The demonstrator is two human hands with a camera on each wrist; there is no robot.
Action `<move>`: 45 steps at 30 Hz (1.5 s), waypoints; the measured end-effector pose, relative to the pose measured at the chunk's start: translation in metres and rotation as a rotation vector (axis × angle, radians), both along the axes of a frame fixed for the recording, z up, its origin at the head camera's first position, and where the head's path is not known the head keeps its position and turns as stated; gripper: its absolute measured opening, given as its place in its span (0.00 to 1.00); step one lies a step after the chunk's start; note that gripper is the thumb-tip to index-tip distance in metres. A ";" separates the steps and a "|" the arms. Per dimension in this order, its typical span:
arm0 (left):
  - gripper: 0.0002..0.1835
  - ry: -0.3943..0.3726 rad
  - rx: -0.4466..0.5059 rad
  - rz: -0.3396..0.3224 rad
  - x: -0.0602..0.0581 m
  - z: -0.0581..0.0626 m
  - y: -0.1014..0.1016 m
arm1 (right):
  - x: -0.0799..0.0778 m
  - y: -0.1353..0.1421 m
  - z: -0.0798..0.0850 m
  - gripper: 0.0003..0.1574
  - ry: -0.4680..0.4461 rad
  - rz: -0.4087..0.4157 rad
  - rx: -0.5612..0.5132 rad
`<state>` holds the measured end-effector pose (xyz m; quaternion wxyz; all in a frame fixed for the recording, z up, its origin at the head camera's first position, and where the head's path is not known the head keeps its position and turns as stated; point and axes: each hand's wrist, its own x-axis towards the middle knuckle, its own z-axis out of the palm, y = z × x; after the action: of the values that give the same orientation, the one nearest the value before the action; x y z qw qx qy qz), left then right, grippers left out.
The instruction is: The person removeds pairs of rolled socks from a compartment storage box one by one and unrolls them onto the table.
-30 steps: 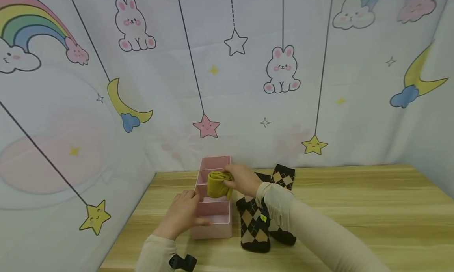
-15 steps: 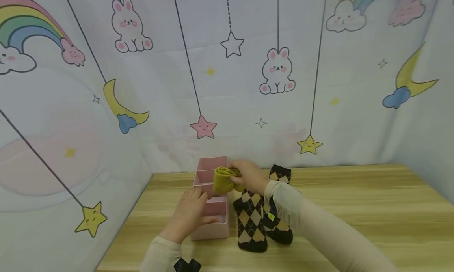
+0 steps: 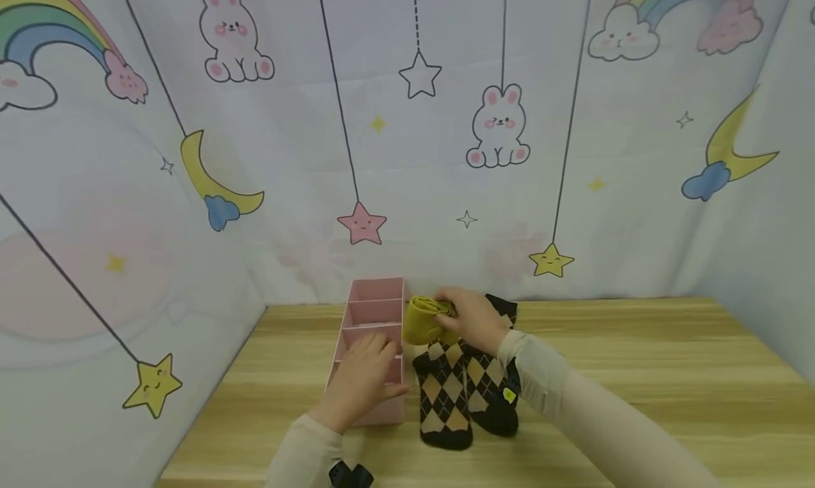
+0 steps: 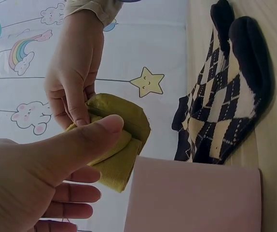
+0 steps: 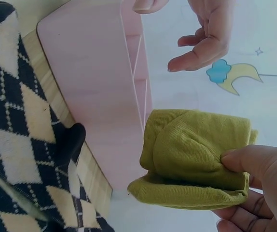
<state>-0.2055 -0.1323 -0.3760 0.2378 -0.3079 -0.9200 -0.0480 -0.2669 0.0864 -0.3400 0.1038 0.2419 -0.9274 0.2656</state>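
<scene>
My right hand (image 3: 474, 320) pinches a folded mustard-yellow sock bundle (image 3: 422, 323) between thumb and fingers. The bundle is in the air, just right of a long pink divided box (image 3: 377, 288). In the right wrist view the folded sock (image 5: 201, 145) shows its layers, with the thumb on top. My left hand (image 3: 361, 376) hovers over the box's near half with fingers spread and holds nothing. From the left wrist, its thumb (image 4: 76, 150) appears in front of the sock; whether they touch cannot be told. The compartments under my left hand are partly hidden.
A pair of black and tan argyle socks (image 3: 444, 403) lies flat on the wooden table (image 3: 611, 375), right of the box. A white cloth backdrop (image 3: 439, 184) with printed bunnies and stars stands behind and at the sides.
My right hand has carried the folded sock from above the box to its right side. The left hand has shifted right, farther over the compartments. The view has turned slightly.
</scene>
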 end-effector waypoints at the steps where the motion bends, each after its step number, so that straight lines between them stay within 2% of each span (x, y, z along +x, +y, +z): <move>1: 0.28 0.000 -0.008 -0.001 -0.001 0.000 0.002 | 0.000 0.003 -0.001 0.16 0.000 -0.009 0.000; 8: 0.28 0.030 -0.021 -0.025 -0.004 -0.006 0.011 | 0.004 0.020 -0.014 0.16 0.028 -0.057 -0.012; 14: 0.27 0.068 -0.018 -0.085 -0.005 -0.012 0.017 | 0.009 0.031 -0.022 0.17 0.044 -0.088 -0.035; 18: 0.27 0.037 -0.049 -0.073 -0.003 -0.013 0.022 | 0.014 0.039 -0.027 0.17 0.066 -0.095 -0.045; 24: 0.27 -0.025 -0.069 -0.051 -0.001 -0.013 0.029 | 0.019 0.051 -0.034 0.17 0.002 -0.141 -0.051; 28: 0.26 -0.003 -0.055 -0.068 -0.002 -0.014 0.033 | 0.021 0.058 -0.038 0.16 -0.005 -0.182 -0.025; 33: 0.25 0.035 -0.082 -0.073 -0.002 -0.015 0.038 | 0.028 0.066 -0.039 0.16 0.015 -0.212 -0.003; 45: 0.26 0.038 -0.107 -0.109 -0.003 -0.019 0.053 | 0.042 0.087 -0.046 0.14 0.005 -0.260 0.004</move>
<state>-0.2082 -0.0794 -0.3946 0.2355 -0.3707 -0.8984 -0.0057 -0.2252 0.1730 -0.3856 0.1390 0.1204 -0.9513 0.2473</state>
